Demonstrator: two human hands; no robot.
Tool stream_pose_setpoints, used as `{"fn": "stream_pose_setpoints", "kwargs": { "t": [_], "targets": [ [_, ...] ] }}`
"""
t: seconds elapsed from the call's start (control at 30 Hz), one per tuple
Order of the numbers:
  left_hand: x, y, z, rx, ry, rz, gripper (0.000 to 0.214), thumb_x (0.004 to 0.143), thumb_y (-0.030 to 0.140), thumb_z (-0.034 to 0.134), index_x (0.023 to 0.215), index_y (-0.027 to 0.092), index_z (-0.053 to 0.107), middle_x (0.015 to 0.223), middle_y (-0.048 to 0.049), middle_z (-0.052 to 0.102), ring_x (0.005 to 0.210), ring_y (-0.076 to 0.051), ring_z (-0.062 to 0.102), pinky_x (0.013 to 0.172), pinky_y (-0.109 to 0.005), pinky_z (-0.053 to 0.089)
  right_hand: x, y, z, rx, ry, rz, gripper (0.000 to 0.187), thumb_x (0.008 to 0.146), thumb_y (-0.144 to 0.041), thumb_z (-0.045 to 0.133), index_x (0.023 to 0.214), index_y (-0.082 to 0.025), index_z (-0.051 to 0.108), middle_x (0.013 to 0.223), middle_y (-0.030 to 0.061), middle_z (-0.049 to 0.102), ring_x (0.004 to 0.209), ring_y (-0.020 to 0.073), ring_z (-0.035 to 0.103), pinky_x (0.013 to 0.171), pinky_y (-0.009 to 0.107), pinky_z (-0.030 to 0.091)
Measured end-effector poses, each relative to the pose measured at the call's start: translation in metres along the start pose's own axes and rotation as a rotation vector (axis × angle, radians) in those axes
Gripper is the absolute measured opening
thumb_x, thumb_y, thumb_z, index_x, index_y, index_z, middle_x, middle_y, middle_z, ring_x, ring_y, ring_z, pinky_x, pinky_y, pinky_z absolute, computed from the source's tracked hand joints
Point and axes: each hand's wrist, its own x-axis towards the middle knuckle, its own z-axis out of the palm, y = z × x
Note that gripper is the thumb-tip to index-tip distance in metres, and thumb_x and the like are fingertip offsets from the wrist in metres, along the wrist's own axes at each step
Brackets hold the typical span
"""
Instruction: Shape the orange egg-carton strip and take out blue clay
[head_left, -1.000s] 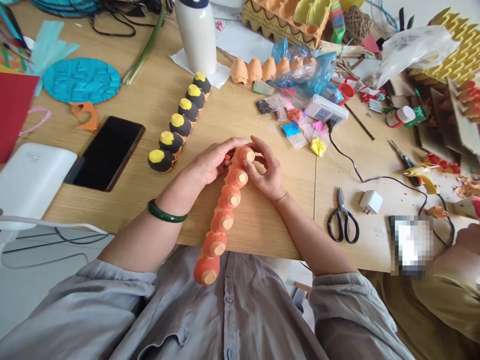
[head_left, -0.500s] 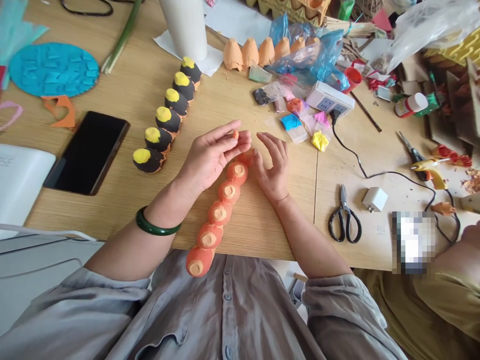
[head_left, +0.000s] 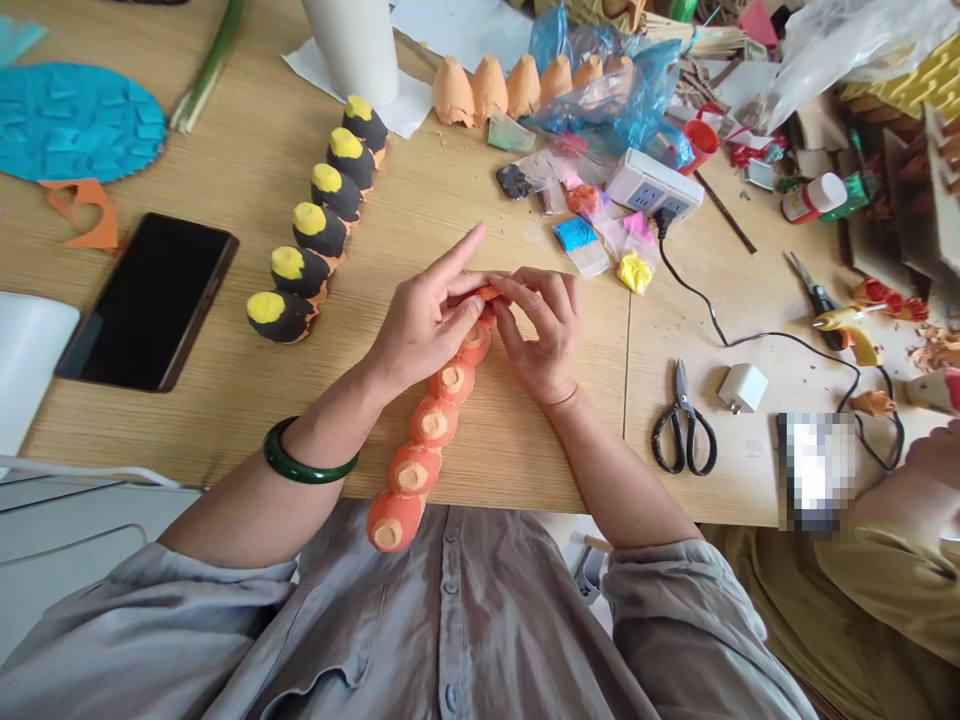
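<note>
The left forearm (head_left: 322, 455) and right forearm (head_left: 619, 475) angle inward from the bottom of the view, bringing the left hand (head_left: 424, 330) and right hand (head_left: 540, 335) close together, fingertips meeting. The left index finger (head_left: 456, 253) juts straight out, apart from the others, while the right fingers (head_left: 536, 300) curl inward at the knuckles

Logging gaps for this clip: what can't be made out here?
- Head view: the upper end of the orange egg-carton strip is hidden by the left hand and right hand.
- Head view: the orange bit between the hands is too small and covered to identify.
- Head view: a pixelated patch blurs whatever lies there.
- Head view: the white bottle is cut off by the top edge.
</note>
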Motion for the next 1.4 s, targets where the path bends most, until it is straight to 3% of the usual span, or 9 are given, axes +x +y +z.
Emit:
{"fn": "stream_pose_setpoints", "kwargs": {
  "t": [0.2,0.33,0.4,0.53,0.8,0.97,1.1,1.2,1.4],
  "targets": [
    [-0.003,0.005,0.005,-0.042,0.025,-0.002,0.029,0.095,0.017,0.087,0.124,0.021,0.09,0.121,-0.0094,0.089,0.122,-0.028,0.083,0.105,-0.035,0.069,0.002,-0.007,-0.005,0.129,-0.026,0.118,0.036,0.118,-0.059,0.055,0.118,-0.033,0.08,0.116,0.0088,0.072,0.117,0.0306,0.069,0.12,0.066,0.058],
    [0.0,0.003,0.004,0.043,0.039,0.036,0.004,0.095,0.021,0.091,0.098,0.023,0.093,0.104,-0.0057,0.088,0.101,-0.024,0.084,0.096,-0.032,0.07,0.002,-0.005,-0.003,0.104,0.014,0.063,0.035,0.118,-0.058,0.056,0.11,-0.032,0.079,0.109,0.0072,0.072,0.11,0.0289,0.069,0.112,0.061,0.06],
    [0.001,0.001,0.004,0.043,0.07,0.019,0.005,0.096,0.024,0.092,0.091,0.023,0.092,0.096,-0.0047,0.086,0.09,-0.023,0.082,0.091,-0.032,0.069,0.002,-0.004,-0.003,0.089,0.03,0.015,0.035,0.119,-0.055,0.056,0.108,-0.031,0.078,0.105,0.0065,0.074,0.106,0.0277,0.07,0.107,0.058,0.062],
    [0.003,-0.002,0.003,0.058,0.092,0.039,0.006,0.099,0.026,0.091,0.093,0.023,0.093,0.097,-0.0045,0.087,0.088,-0.021,0.081,0.09,-0.031,0.068,0.003,-0.004,-0.002,0.108,0.04,-0.06,0.029,0.118,-0.052,0.06,0.11,-0.03,0.078,0.105,0.0058,0.077,0.103,0.0264,0.072,0.1,0.054,0.063],
    [0.001,0.004,0.004,0.073,0.051,0.007,0.008,0.093,0.028,0.097,0.091,0.023,0.091,0.101,-0.0051,0.088,0.098,-0.024,0.083,0.095,-0.031,0.068,0.005,-0.005,-0.003,0.134,0.035,-0.015,0.037,0.12,-0.056,0.054,0.103,-0.03,0.074,0.092,0.0034,0.075,0.091,0.0248,0.069,0.095,0.052,0.063],
    [0.001,0.007,0.006,0.053,0.067,-0.026,0.01,0.096,0.023,0.094,0.087,0.022,0.089,0.094,-0.0044,0.086,0.088,-0.022,0.082,0.091,-0.031,0.068,0.005,-0.008,-0.004,0.146,0.004,0.038,0.044,0.122,-0.057,0.049,0.096,-0.029,0.072,0.085,0.0025,0.074,0.086,0.0234,0.069,0.087,0.047,0.063],
    [0.002,0.007,0.006,0.04,0.092,-0.045,0.007,0.096,0.019,0.092,0.09,0.021,0.09,0.095,-0.0056,0.086,0.092,-0.022,0.083,0.092,-0.031,0.067,0.004,-0.012,-0.005,0.178,0.029,0.019,0.037,0.121,-0.05,0.057,0.096,-0.027,0.073,0.085,0.0021,0.076,0.084,0.0218,0.068,0.083,0.042,0.061],
    [0.001,0.007,0.005,0.056,0.08,-0.026,0.007,0.097,0.023,0.092,0.091,0.021,0.089,0.097,-0.0059,0.086,0.094,-0.023,0.083,0.092,-0.031,0.067,0.004,-0.012,-0.005,0.191,0.025,0.037,0.033,0.119,-0.051,0.063,0.097,-0.027,0.072,0.088,0.0015,0.077,0.086,0.0214,0.069,0.083,0.042,0.06],
    [0.001,0.004,0.003,0.076,0.011,0.054,0.015,0.094,0.033,0.095,0.089,0.022,0.087,0.097,-0.0042,0.086,0.094,-0.022,0.081,0.092,-0.032,0.068,0.004,-0.014,-0.005,0.235,0.006,0.065,0.039,0.119,-0.055,0.059,0.095,-0.028,0.072,0.086,0.0018,0.076,0.085,0.0204,0.07,0.084,0.042,0.063]
  ]
}}
